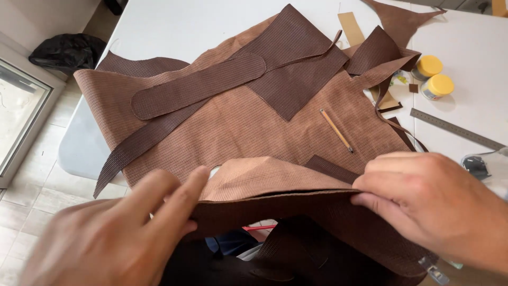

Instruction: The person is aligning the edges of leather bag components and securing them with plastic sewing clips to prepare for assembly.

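Brown textured leather, folded at its near edge between two bare hands.

Leather of the large sheet (238, 127) lies spread over a white table (174, 21), and its near edge is turned back into a fold (264, 180) showing the paler underside. The right hand (428, 204) pinches that fold at its right end, fingers curled closed on the edge. The left hand (111, 233), blurred, lays extended fingers against the fold's left end; whether it grips or only presses I cannot tell. On the sheet rest a long rounded dark strap piece (198, 87), a dark square panel (299, 58) and a pencil (336, 131). Farther right on the table stand two yellow-lidded jars (433, 77) side by side, with a metal ruler (455, 128) just below them. A black bag (66, 50) lies on the floor to the left.
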